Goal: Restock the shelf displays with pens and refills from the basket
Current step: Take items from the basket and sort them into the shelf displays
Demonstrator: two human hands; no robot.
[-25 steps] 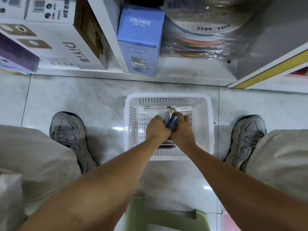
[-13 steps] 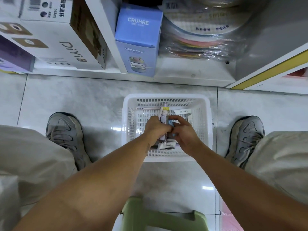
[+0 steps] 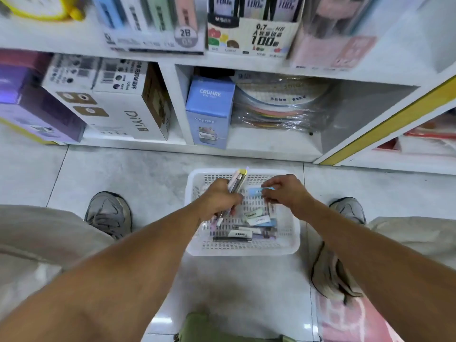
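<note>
A white perforated basket (image 3: 243, 245) sits on the grey tiled floor (image 3: 123, 174) between the person's two grey sneakers, just in front of the white shelf unit (image 3: 246, 65); both hands are over it. The left hand (image 3: 219, 199) grips a small bundle of pens (image 3: 237, 182), its fingers curled round the barrels, the yellow-capped ends pointing up toward the shelf; the right hand (image 3: 283, 192) pinches a light blue refill pack (image 3: 261, 190) between thumb and fingertips, just beside the bundle but not touching it. More flat refill packs and pens (image 3: 246, 230) lie loose on the basket's bottom, toward its near side. On the lower shelf stand a blue CRUHRE box (image 3: 209, 109), a white DiYi box (image 3: 118, 112) and a plastic-wrapped stack of coloured discs (image 3: 278, 107); on the shelf above, display boxes of pencil leads (image 3: 251, 33), blurred, one marked 2B.
</note>
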